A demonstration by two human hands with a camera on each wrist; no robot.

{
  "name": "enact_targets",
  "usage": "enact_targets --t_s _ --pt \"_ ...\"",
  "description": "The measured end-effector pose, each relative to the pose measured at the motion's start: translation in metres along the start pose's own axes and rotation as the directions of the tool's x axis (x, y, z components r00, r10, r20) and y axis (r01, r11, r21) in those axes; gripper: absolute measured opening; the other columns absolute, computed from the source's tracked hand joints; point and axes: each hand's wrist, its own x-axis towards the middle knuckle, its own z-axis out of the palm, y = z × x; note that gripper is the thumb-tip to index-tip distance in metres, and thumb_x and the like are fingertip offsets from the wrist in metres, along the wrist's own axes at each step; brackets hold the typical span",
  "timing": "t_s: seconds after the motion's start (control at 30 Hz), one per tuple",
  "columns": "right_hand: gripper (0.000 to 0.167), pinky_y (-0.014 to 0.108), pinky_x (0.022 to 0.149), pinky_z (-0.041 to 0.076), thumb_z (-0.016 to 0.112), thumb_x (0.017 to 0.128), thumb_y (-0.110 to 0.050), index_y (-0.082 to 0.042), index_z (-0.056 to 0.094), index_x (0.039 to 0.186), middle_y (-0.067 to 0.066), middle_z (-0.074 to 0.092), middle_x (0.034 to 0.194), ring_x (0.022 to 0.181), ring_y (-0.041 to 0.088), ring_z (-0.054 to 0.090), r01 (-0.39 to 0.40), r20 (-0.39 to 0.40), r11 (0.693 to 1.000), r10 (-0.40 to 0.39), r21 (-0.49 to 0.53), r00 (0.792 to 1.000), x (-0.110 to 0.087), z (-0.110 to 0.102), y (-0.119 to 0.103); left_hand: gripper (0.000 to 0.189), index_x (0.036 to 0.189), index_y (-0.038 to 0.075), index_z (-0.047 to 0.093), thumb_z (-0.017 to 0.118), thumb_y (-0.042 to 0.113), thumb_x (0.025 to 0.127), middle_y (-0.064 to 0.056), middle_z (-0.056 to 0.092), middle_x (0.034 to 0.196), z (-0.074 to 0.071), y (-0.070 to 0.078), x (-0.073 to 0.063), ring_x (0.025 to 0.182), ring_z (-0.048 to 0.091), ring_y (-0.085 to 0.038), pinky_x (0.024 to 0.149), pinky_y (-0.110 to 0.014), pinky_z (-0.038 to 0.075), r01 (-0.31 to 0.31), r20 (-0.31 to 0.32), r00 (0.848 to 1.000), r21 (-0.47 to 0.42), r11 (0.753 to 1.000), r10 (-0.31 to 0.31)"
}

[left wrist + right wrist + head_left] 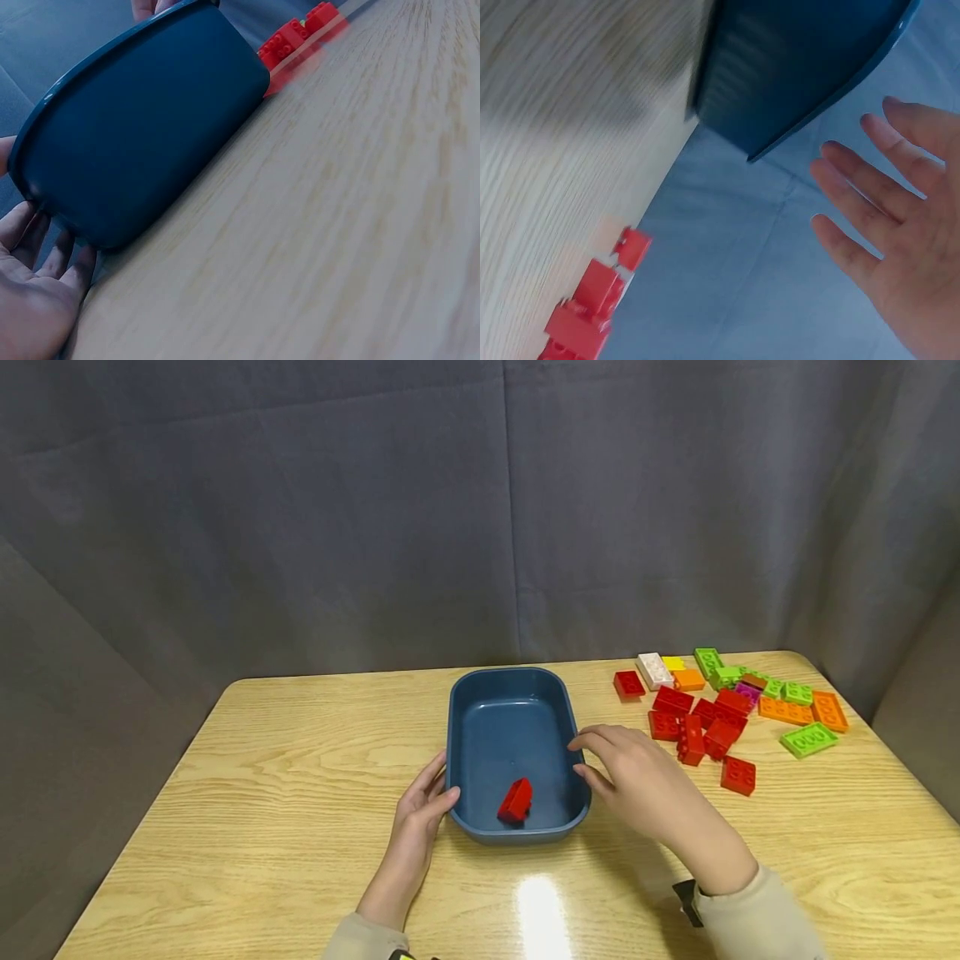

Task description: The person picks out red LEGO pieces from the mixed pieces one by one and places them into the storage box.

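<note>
A deep blue plastic bin (513, 727) with rounded corners stands on the table. One red toy brick (516, 801) lies tilted inside it, toward the near end. My left hand (422, 810) holds the bin's left side, thumb at the rim and fingers against the outer wall; the left wrist view shows these fingertips (64, 251) low on the wall. Over the right rim hovers my right hand (630, 777), holding nothing. Its fingers (859, 184) are spread and loosely bent in the right wrist view, apart from the bin.
To the right lies a loose group of red bricks (691, 739). Behind and beside them are a white brick (655, 671), orange bricks (785, 710) and green bricks (809, 740). A grey curtain (375, 527) hangs behind the wooden table (285, 810).
</note>
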Motion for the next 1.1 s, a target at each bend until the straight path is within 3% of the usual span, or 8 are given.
enact_targets --t_s 0.5,1.1 --pt "0.026 0.053 0.093 0.049 0.073 0.089 -0.012 -0.004 0.068 0.114 0.014 0.068 0.115 0.107 0.035 0.063 -0.162 0.027 0.986 0.161 0.042 0.987 -0.005 -0.01 0.032 0.064 0.152 -0.001 0.034 0.058 0.005 0.093 -0.02 0.035 0.154 0.0 0.0 -0.001 0.143 0.032 -0.031 0.105 -0.02 0.037 -0.003 0.008 1.0 0.009 1.0 0.003" --pt "0.029 0.058 0.093 0.046 0.07 0.091 -0.012 0.001 0.065 0.116 0.022 0.065 0.115 0.104 0.041 0.06 -0.293 0.079 0.956 0.295 -0.031 0.952 -0.016 -0.017 0.063 0.064 0.151 -0.002 0.035 0.058 0.004 0.092 -0.02 0.037 0.153 0.0 0.001 0.0 0.142 0.034 -0.03 0.104 -0.02 0.038 0.004 -0.008 1.0 0.003 1.0 -0.004"
